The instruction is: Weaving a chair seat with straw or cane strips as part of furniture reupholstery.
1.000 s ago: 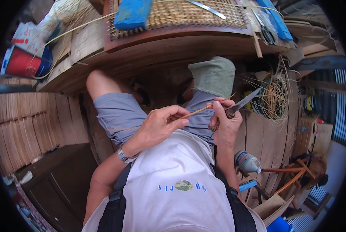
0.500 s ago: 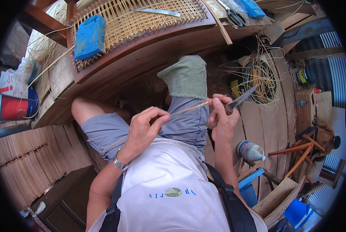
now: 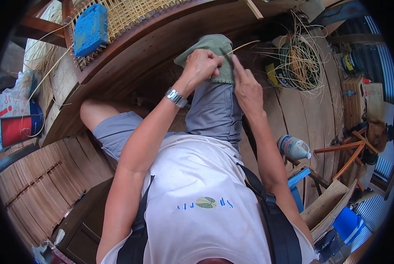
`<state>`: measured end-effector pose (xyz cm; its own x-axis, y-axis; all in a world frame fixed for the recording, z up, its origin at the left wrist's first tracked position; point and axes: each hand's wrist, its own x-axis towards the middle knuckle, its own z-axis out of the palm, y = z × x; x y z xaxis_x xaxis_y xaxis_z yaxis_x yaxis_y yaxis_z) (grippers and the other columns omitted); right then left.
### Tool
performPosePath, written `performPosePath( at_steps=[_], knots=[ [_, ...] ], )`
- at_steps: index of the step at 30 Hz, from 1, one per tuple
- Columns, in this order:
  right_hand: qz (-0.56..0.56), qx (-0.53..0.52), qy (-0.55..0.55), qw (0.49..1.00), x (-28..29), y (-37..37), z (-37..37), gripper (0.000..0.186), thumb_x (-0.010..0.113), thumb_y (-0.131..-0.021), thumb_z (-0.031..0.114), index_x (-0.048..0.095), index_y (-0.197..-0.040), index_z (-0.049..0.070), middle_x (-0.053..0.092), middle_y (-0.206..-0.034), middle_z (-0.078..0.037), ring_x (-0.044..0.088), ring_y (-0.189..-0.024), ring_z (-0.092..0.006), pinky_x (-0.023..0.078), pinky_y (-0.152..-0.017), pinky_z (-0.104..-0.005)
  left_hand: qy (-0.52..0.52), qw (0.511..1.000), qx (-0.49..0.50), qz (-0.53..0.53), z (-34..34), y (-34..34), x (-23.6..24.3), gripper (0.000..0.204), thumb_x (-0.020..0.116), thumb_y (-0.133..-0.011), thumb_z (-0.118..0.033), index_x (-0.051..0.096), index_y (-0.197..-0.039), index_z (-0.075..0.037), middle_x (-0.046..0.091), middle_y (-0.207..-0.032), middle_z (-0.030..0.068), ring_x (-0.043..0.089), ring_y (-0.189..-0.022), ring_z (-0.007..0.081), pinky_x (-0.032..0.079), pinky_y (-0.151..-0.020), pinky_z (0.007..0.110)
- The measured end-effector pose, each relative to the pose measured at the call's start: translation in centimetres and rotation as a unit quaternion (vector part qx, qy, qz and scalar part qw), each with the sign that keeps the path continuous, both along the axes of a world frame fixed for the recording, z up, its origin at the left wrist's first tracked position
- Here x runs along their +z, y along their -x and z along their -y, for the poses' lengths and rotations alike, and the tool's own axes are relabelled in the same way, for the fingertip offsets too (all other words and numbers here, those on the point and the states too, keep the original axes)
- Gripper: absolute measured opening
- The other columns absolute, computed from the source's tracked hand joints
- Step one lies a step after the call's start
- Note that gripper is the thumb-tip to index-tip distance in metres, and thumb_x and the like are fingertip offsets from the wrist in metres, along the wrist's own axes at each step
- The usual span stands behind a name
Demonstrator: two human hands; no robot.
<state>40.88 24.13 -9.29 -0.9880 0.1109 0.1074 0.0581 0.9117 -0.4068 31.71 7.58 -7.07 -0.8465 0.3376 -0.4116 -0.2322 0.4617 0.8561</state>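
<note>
My left hand [image 3: 201, 65] pinches a thin cane strip [image 3: 244, 45] over the green cloth [image 3: 209, 43] draped on my knee. From my fingers the strip runs up to the right, its far end curving past the cloth. Beside the cloth's right edge is my right hand [image 3: 249, 90], fingers curled and one finger pointing along toward the strip. It is closed around the knife, most of which is hidden by the hand and blurred against the cloth.
A woven cane panel [image 3: 126, 17] in a wooden frame lies on the bench ahead, with a blue block [image 3: 90, 30] on it. Right of my knee, a tangle of cane strips [image 3: 304, 66] fills a container. A plastic bottle [image 3: 293, 147] lies on the plank floor.
Both hands have moved forward, from above my lap to the cloth on my knee. The knife blade, plainly raised before, is now lowered at the strip and hardly visible.
</note>
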Motion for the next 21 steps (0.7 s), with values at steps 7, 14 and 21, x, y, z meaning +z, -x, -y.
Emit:
performPosePath(
  at_steps=[7,14,21],
  knots=[
    [-0.037,0.004,0.051,0.998,-1.1,-0.1,-0.8,0.053,0.055,-0.102,0.015,0.043,-0.152,0.028,0.056,-0.085,-0.017,0.06,-0.075,-0.0393,0.047,-0.067,-0.0501,-0.02,0.997,0.041,0.056,3.1,-3.1,0.3,0.023,0.065,-0.092,-0.023,0.071,-0.087,-0.002,0.061,-0.063,-0.0006,0.053,-0.052,0.0067,0.04,-0.049,0.023],
    [-0.041,0.035,-0.009,0.999,-0.6,0.5,-0.3,0.06,0.053,-0.101,0.012,0.035,-0.155,0.033,0.052,-0.084,-0.017,0.06,-0.07,-0.0409,0.048,-0.064,-0.0515,-0.036,0.998,0.033,-0.048,0.3,-0.7,-1.9,0.025,0.064,-0.09,-0.024,0.069,-0.085,0.0,0.053,-0.06,-0.0027,0.046,-0.053,0.0068,0.033,-0.051,0.025],
    [0.001,0.033,-0.027,0.999,-1.0,0.1,1.0,0.065,0.051,-0.1,0.009,0.032,-0.155,0.039,0.051,-0.084,-0.018,0.061,-0.066,-0.0428,0.051,-0.061,-0.053,-0.071,0.997,0.014,0.003,3.4,-3.3,0.1,0.024,0.062,-0.093,-0.023,0.068,-0.088,0.0,0.047,-0.064,-0.0047,0.04,-0.056,0.0042,0.028,-0.049,0.024]
  ],
)
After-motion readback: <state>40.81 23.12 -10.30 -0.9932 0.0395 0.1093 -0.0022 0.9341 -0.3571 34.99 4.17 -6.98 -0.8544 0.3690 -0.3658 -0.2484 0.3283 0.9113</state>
